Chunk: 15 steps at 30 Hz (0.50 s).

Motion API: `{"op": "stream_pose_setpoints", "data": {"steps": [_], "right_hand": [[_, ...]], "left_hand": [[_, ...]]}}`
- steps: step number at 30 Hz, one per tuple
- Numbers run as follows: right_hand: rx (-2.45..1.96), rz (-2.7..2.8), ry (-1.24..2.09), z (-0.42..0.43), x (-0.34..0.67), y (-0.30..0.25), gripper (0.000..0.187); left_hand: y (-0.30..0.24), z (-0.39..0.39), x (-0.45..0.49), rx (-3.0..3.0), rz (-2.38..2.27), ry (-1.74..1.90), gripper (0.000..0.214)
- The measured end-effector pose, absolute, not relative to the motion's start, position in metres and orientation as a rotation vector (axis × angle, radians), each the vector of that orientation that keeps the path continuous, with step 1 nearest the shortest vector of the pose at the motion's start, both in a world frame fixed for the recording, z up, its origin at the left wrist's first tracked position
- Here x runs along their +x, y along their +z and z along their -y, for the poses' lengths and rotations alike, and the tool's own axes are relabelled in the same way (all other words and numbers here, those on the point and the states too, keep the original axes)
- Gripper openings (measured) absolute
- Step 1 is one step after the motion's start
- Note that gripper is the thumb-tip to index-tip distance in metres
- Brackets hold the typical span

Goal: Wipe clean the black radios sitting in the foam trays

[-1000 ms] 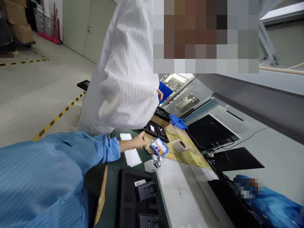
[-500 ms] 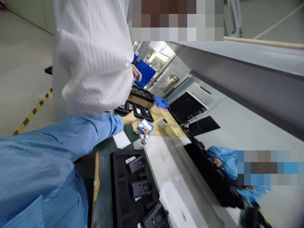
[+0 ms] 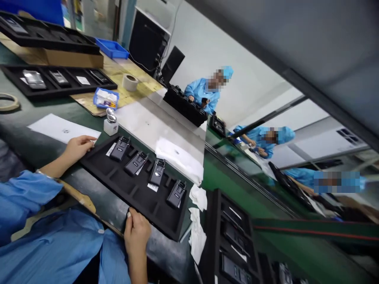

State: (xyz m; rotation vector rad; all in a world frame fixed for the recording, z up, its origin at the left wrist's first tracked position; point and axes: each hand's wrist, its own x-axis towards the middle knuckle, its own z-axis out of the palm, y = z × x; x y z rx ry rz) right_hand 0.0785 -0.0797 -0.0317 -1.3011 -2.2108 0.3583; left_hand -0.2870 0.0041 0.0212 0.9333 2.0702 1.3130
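My left hand [image 3: 77, 152] reaches to the left end of a black tray [image 3: 127, 193], its thumb and fingers closed at the tray's side, close to a stack of white paper [image 3: 63, 130]. My right hand [image 3: 137, 230] is curled closed by the tray's front edge; what it holds, if anything, is hidden. Along the tray's far side lie several dark handheld devices, among them one device [image 3: 119, 148] at the left and another [image 3: 177, 193] at the right, with white labels beside or under them.
A white pump bottle [image 3: 111, 124] and a blue box of small parts [image 3: 106, 98] stand beyond the paper. Another black tray [image 3: 26, 88] with devices lies at the far left. White crumpled tissues [image 3: 197, 236] and a further device tray [image 3: 217, 205] are at right. Co-workers in blue sit opposite.
My view has swung down and right, bringing both hands and the whole near tray into sight. The person in the striped sleeve is out of view.
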Motion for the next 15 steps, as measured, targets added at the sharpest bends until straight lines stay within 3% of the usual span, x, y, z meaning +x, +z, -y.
{"op": "stream_pose_setpoints", "data": {"steps": [12,15], "right_hand": [[-1.200,1.943,0.635,0.081,0.091,-0.021,0.027],[-1.257,1.787,0.556,0.071,0.113,-0.008,0.026]], "left_hand": [[0.004,-0.005,-0.290,0.993,-2.097,1.298,0.031],[0.006,-0.004,-0.285,1.024,-2.113,1.284,0.031]]}}
